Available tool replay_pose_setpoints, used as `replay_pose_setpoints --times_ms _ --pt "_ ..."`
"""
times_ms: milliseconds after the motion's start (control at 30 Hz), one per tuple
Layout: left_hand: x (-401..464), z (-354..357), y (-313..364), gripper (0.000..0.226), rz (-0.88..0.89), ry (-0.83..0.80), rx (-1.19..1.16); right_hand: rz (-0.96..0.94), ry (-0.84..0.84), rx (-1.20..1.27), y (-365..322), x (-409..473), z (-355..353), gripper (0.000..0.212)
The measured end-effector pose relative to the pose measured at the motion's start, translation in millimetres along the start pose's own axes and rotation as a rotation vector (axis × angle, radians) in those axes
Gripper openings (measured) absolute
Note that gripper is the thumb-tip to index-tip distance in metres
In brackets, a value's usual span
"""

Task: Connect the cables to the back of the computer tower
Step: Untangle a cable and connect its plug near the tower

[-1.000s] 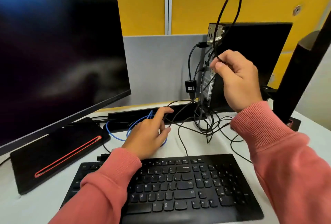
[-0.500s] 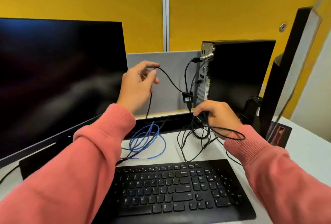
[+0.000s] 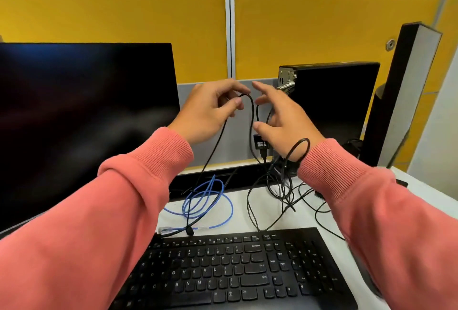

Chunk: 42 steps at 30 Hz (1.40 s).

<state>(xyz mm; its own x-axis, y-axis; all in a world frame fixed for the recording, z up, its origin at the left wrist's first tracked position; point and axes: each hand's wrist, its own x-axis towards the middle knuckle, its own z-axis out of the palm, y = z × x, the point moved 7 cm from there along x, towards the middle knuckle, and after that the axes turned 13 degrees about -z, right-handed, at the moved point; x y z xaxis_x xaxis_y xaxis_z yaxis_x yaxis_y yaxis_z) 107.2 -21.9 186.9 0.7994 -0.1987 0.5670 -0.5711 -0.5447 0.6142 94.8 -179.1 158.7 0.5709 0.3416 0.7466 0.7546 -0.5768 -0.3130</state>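
Monitor [image 3: 84, 121]: dark, standing at 9 o'clock on the counter [image 3: 411, 193], out of the way of the work.
Blue cable [image 3: 210, 200]: coiled loose on the counter at 6 o'clock from the hands, its clear plug lying by the keyboard [image 3: 238, 270]; it looks unplugged and waiting.
Left hand [image 3: 210, 111]: raised, thumb and fingers pinching a black cable [image 3: 251, 111] at the top of its bend, likely to lift it free of the tangle and find its end.
Black cable: thin, glossy, arching over the pinch and dropping both ways towards the counter; its plug I cannot tell.
Right hand [image 3: 282, 116]: fingers spread and relaxed, holding nothing, just at 3 o'clock of the arch, seemingly about to take it; another black loop lies over the wrist.
Tower [image 3: 334, 101]: upright at 2 o'clock, its metal back edge facing left, near the right hand's fingertips.
Tangle [image 3: 282, 190]: black leads heaped below the tower.
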Motion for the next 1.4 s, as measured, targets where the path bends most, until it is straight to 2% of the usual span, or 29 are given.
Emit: replay_pose_setpoints --times_ms 67,167,233,300,400,467,533,633,767,867,967,1100,1167,1233,1333,1400 --pt "2 -1 8 0.019 0.037 0.021 0.026 0.073 -0.087 0.197 -3 9 13 0.060" --pt "3 -4 9 0.020 0.024 0.038 0.004 0.238 -0.108 0.528 3 13 21 0.024" --pt "1 -6 8 0.018 0.003 0.008 -0.070 0.366 -0.060 0.771 9 11 21 0.026" --pt "0 -9 8 0.020 -0.035 -0.020 -0.207 0.404 -0.038 0.869 12 11 19 0.033" --pt "3 -15 13 0.025 -0.116 -0.049 -0.505 0.357 -0.080 0.682 19 14 17 0.030" --pt "7 -20 23 0.019 -0.065 -0.007 -0.535 0.326 -0.164 0.520 22 15 23 0.024" --pt "10 -24 34 0.015 0.003 0.026 -0.483 0.303 -0.229 0.422 25 14 30 0.010" --pt "14 -32 41 0.020 0.044 0.077 -0.483 0.318 -0.186 0.325 41 10 32 0.021" --pt "10 -43 28 0.033 0.025 0.156 -0.625 0.468 -0.171 0.095 81 -9 29 0.024" --pt "2 -35 0 0.040 -0.066 0.152 -0.720 0.522 -0.166 0.013 94 -21 27 0.025" --pt "-11 -15 -43 0.044 -0.244 0.142 -0.761 0.542 0.001 -0.012 102 -25 17 0.022" --pt "-34 26 -94 0.038 -0.479 0.037 -0.688 0.466 0.246 -0.068 98 -16 -5 0.017" --pt "-44 48 -105 0.030 -0.563 -0.073 -0.649 0.400 0.337 -0.069 88 -10 -15 0.013" --pt "-50 69 -108 0.024 -0.626 -0.212 -0.632 0.353 0.372 -0.017 80 -7 -17 0.018" --pt "-48 87 -107 0.046 -0.698 -0.366 -0.595 0.334 0.368 0.115 72 -7 -12 0.024" --pt "-39 91 -102 0.053 -0.683 -0.377 -0.528 0.303 0.327 0.144 66 -9 -5 0.025"
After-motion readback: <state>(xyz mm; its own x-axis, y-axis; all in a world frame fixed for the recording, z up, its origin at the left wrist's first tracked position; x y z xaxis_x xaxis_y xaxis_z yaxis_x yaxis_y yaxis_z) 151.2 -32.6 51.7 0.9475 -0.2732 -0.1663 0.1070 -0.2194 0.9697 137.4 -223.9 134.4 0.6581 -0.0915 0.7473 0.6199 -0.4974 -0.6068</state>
